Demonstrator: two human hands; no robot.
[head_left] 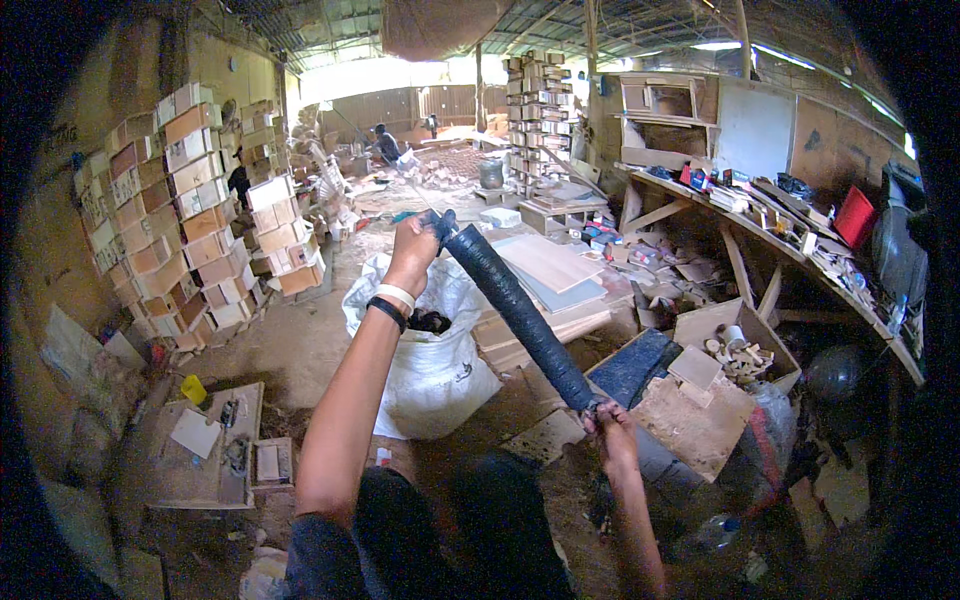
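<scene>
A long black tube-like roll (522, 318) with a wrinkled, shiny surface slants across the view in front of me. My right hand (612, 438) is closed around its lower end. Near the upper end, my left hand (412, 255) is raised, its fingers closed on a small dark piece (443, 226). Whether that piece is joined to the roll I cannot tell. Below my left hand stands a white woven sack (425, 385), its mouth open and something dark inside.
Wooden boxes (195, 200) rise in tall stacks at left. A low wooden table (225, 455) stands at lower left. Flat boards (550, 268) lie beyond the roll. On the right are a crate of wood offcuts (740, 350) and a cluttered workbench (740, 200). A person (387, 147) is far back.
</scene>
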